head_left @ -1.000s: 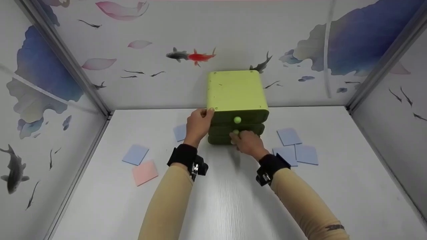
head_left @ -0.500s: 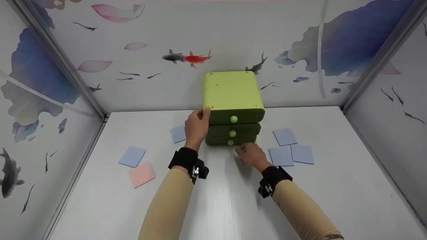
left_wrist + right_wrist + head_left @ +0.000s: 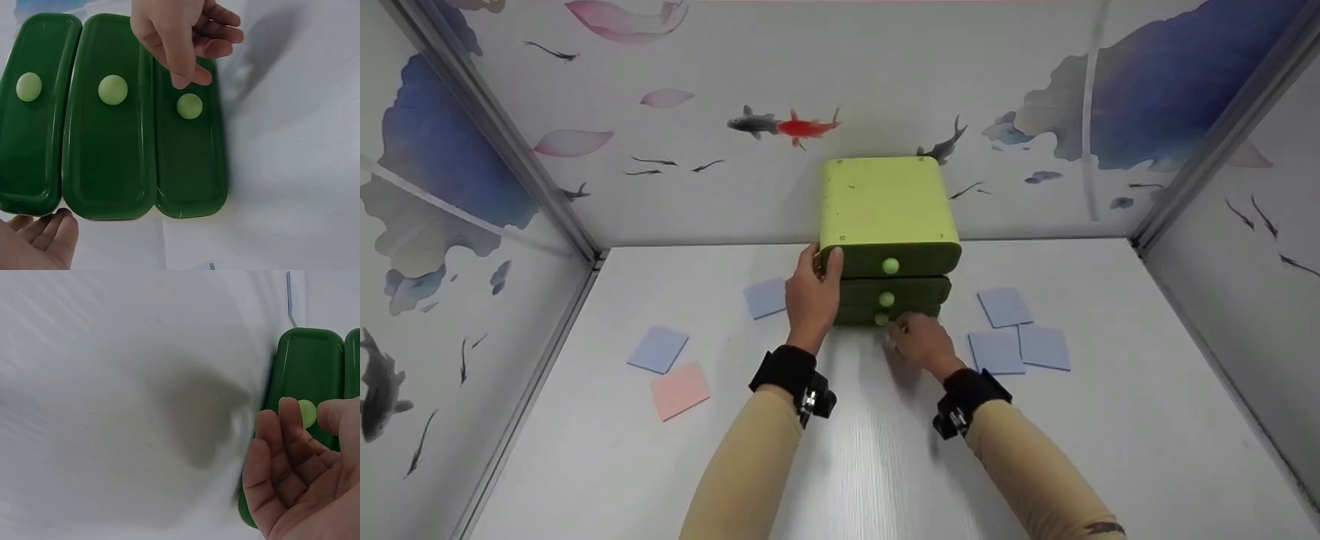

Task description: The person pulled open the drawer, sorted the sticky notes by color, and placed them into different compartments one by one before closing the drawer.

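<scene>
A small cabinet with a lime-green top (image 3: 889, 199) and three dark green drawers stands against the back wall. Each drawer front has a round light-green knob. My left hand (image 3: 814, 300) rests against the cabinet's left side with straight fingers, its thumb by the top drawer (image 3: 28, 135). My right hand (image 3: 921, 341) is at the bottom drawer (image 3: 191, 163), thumb and index finger either side of its knob (image 3: 307, 413). In the left wrist view a small gap shows between those fingertips and the knob (image 3: 189, 106). The middle drawer's knob (image 3: 113, 90) is untouched.
Three blue square cards (image 3: 996, 352) lie on the white table (image 3: 855, 465) to the right. On the left are a blue card (image 3: 658, 349), a pink card (image 3: 680, 391) and another blue card (image 3: 765, 298), partly behind my left hand. Printed walls enclose the table.
My right hand has left the middle drawer's knob, dropped lower, and come up to the bottom knob. My left hand has slid slightly down, its thumb leaving the cabinet's top edge.
</scene>
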### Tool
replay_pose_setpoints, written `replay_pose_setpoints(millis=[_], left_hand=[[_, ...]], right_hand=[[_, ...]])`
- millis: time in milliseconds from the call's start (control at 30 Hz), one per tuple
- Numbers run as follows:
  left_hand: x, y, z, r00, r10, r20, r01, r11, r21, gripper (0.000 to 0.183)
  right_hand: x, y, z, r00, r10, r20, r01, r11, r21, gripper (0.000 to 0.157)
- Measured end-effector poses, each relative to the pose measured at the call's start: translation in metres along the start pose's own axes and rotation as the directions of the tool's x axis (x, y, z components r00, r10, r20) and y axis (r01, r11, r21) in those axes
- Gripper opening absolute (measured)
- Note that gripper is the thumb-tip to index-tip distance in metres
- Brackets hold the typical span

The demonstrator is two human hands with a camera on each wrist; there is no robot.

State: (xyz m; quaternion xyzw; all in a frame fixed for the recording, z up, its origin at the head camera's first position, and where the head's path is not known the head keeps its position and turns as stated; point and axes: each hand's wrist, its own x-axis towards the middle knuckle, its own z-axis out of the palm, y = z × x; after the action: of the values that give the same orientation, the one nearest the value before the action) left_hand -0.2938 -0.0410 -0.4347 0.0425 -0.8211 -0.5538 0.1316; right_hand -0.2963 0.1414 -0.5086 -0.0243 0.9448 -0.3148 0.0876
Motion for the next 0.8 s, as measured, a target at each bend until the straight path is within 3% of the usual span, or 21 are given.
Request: replay_pose_setpoints(millis=[233, 500, 800], left_hand=[[0.002, 0.004, -0.002, 1.0, -0.028, 0.002, 0.028, 1.0, 0.004, 0.059], [0.001, 0.008, -0.001, 0.999, -0.035, -0.005, 0.036, 0.996, 0.085, 0.058], [0.009, 0.017, -0.013, 0.998, -0.056, 0.01, 0.054, 0.985, 0.166, 0.058]], right_hand=[[-0.001, -0.017, -0.016, 0.993, -0.058, -0.104, 0.068, 0.994, 0.09, 0.042], [0.001, -0.031, -0.022, 0.978, -0.056, -0.201, 0.064, 0.997, 0.036, 0.053], [-0.012, -0.032, -0.022, 0.972, -0.114, -0.204, 0.127, 0.991, 0.049, 0.055]])
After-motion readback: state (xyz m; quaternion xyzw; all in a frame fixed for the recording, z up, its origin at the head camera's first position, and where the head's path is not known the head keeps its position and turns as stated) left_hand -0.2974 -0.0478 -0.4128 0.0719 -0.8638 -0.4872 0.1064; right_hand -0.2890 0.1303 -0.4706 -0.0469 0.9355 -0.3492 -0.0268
